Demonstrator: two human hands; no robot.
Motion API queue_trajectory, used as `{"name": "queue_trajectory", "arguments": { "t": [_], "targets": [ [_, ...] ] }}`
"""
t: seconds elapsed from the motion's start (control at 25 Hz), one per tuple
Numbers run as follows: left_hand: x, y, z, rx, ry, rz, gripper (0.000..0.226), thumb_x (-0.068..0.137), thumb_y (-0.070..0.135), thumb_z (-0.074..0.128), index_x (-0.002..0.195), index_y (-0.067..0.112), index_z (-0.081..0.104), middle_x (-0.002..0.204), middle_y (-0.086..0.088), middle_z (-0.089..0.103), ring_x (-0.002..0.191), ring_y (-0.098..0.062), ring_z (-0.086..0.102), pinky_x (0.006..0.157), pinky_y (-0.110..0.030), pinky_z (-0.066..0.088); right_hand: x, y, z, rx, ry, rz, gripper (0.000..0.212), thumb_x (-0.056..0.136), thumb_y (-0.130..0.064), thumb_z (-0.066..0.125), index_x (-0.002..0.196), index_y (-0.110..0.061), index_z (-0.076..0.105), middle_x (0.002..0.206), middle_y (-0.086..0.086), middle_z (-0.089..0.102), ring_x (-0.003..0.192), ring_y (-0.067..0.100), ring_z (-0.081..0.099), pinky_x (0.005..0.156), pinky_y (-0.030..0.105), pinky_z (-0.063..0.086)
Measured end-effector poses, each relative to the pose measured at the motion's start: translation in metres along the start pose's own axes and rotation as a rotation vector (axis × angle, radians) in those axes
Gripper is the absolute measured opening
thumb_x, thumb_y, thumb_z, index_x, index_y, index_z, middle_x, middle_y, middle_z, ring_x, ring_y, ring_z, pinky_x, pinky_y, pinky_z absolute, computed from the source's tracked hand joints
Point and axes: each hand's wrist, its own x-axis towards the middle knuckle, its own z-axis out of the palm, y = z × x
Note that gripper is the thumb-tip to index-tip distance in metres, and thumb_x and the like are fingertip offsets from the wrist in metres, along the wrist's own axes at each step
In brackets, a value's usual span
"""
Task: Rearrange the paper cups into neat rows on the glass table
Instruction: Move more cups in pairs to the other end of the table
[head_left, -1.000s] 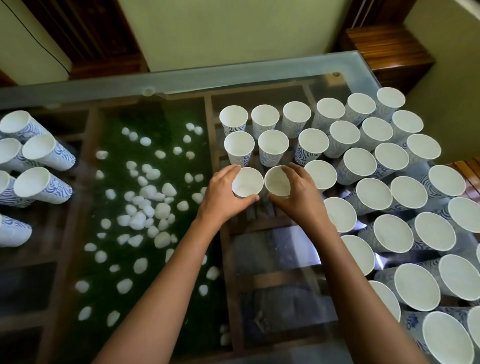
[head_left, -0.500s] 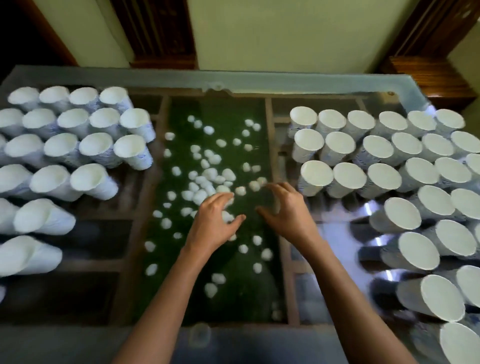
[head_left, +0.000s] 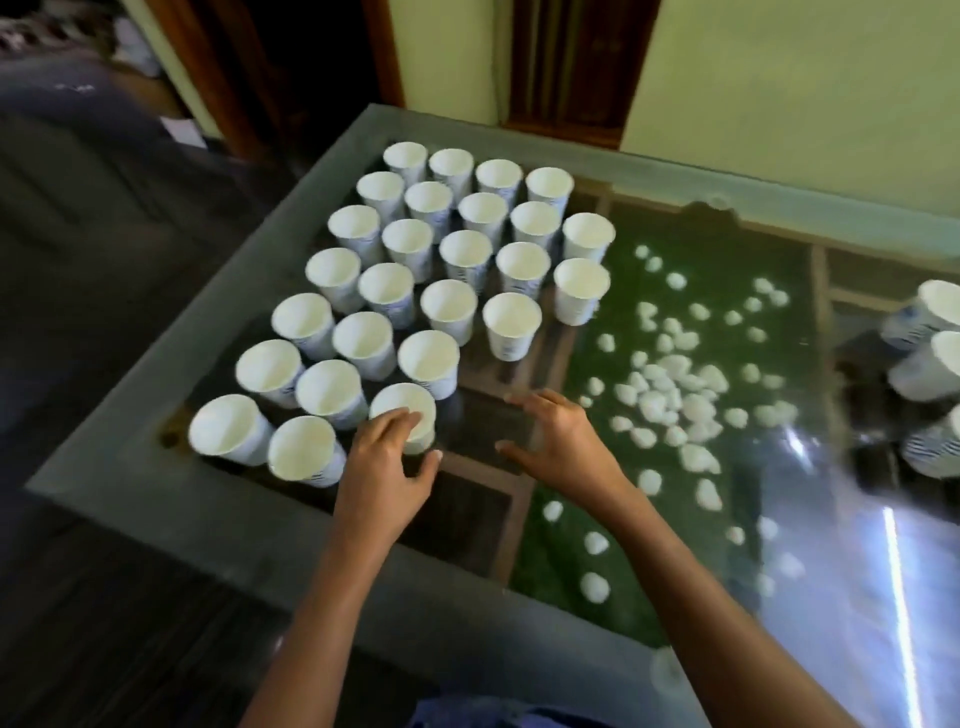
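The nearest paper cup (head_left: 410, 402) is stood at the near right corner of a big block of paper cups (head_left: 441, 260), on the left part of the glass table (head_left: 291, 535). The left hand (head_left: 384, 467) is bent round its near side, with the fingers (head_left: 387, 423) laid over the rim and the thumb spread out below. Whether the cup is really gripped cannot be told, as that spot is blurred. This cup was likely picked because it sits at the open edge, where it can be reached most easily.

The right hand (head_left: 563, 447) is held above bare glass near this cup, with fingers spread wide and nothing in it. It is likely kept ready for another cup.

The block is made of upright cups, mouths up, packed close in slanted lines. Two cups stick out on the right side, so the rows are not yet even. The close neighbours are what could be bumped and tipped.

More cups (head_left: 930, 358) are seen at the far right edge. White pebbles (head_left: 670, 395) on a green mat (head_left: 571, 519) and wooden bars (head_left: 511, 519) are kept under the glass, so nothing is blocked by them
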Motion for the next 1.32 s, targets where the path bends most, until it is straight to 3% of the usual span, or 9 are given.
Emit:
{"name": "queue_trajectory", "arguments": {
  "t": [0.24,0.36,0.56,0.96,1.12,1.32],
  "targets": [
    [0.000,-0.066,-0.039,0.068,0.051,-0.088,0.052,0.071,0.022,0.077,0.118,0.007,0.059,0.125,-0.012,0.056,0.117,-0.029,0.050,0.095,-0.039,0.043,0.035,-0.059,0.059,0.031,-0.047,-0.012,0.069,0.069,-0.028,0.078,0.129,-0.010,0.049,0.128,0.011,0.052,0.116,0.023,0.051,0.097,0.028,0.039],
    [-0.006,-0.088,-0.046,0.085,0.100,-0.132,0.058,0.066,0.026,0.080,0.116,0.006,0.059,0.122,-0.014,0.056,0.114,-0.031,0.051,0.090,-0.040,0.047,0.042,-0.069,0.075,0.033,-0.027,0.011,0.074,0.066,-0.026,0.081,0.130,-0.008,0.047,0.131,0.013,0.050,0.119,0.026,0.048,0.100,0.030,0.038],
    [-0.009,-0.107,-0.044,0.041,0.078,-0.215,0.067,0.066,0.031,0.080,0.122,0.006,0.054,0.126,-0.016,0.052,0.122,-0.032,0.044,0.096,-0.041,0.042,0.051,-0.072,0.091,-0.018,-0.005,0.034,0.083,0.064,-0.032,0.083,0.132,-0.007,0.044,0.135,0.012,0.046,0.121,0.027,0.048,0.101,0.037,0.042],
    [0.000,-0.109,-0.039,-0.057,0.074,-0.247,0.070,0.062,0.031,0.082,0.122,0.006,0.054,0.122,-0.013,0.055,0.114,-0.027,0.050,0.092,-0.037,0.045,0.049,-0.066,0.101,0.003,0.060,0.036,0.080,0.061,-0.030,0.085,0.127,-0.003,0.050,0.129,0.014,0.051,0.116,0.026,0.051,0.099,0.031,0.040],
    [-0.003,-0.097,-0.036,-0.059,0.090,-0.200,0.069,0.058,0.030,0.084,0.117,0.007,0.056,0.116,-0.011,0.058,0.107,-0.026,0.054,0.085,-0.028,0.043,0.043,-0.062,0.093,0.033,0.098,0.044,0.078,0.059,-0.030,0.086,0.125,-0.005,0.053,0.122,0.013,0.054,0.109,0.025,0.054,0.093,0.032,0.044],
    [-0.007,-0.063,-0.022,-0.075,0.047,-0.125,0.073,0.059,0.030,0.084,0.122,0.006,0.055,0.122,-0.012,0.056,0.112,-0.027,0.052,0.090,-0.034,0.044,0.023,-0.044,0.070,0.049,0.164,0.049,0.077,0.057,-0.033,0.086,0.120,-0.002,0.055,0.119,0.015,0.056,0.106,0.027,0.057,0.089,0.026,0.041]
  ]
}}
